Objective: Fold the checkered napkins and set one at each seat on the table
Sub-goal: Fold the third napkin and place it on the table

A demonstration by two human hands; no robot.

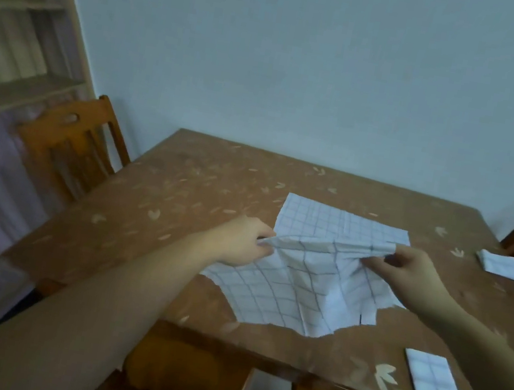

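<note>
A white checkered napkin (310,272) lies unfolded in the middle of the brown leaf-patterned table (179,202). My left hand (241,240) pinches its left part and my right hand (412,272) pinches its right part, lifting a ridge of cloth between them above the tabletop. The near and far parts of the napkin rest on the table. A folded checkered napkin (435,381) lies at the near right edge. Another folded napkin (500,264) sits at the far right edge.
A wooden chair (70,143) stands at the table's left side. Two more wooden chairs (185,373) are tucked under the near edge. A shelf unit (21,29) stands at the far left, and a pale wall runs behind the table.
</note>
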